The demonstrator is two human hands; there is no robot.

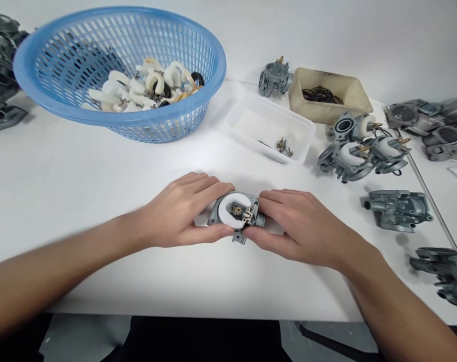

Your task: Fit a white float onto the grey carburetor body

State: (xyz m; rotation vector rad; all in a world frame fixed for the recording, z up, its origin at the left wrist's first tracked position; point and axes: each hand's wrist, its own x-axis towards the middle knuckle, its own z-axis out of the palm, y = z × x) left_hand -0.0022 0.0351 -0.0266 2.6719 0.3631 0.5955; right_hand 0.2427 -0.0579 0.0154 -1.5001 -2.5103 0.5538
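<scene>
On the white table in front of me is a grey metal carburetor (212, 219), its open float side facing up. A white C-shaped float (225, 215) sits in it, around small brass jets. My left hand (193, 211) grips the carburetor from the left, fingers behind and thumb along the front edge. From the right, my right hand (292, 221) holds the same carburetor, its thumb at the front near the float's hinge end and its fingers at the back right. Both sets of fingertips partly hide the rim.
A blue basket (119, 119) of white, black and tan floats stands back left. Behind my hands is a clear tray (247, 123) with small brass parts. A beige bin (307, 108) holds black rings. More carburetors (400, 211) stand along the right; metal bodies (2, 75) are piled far left.
</scene>
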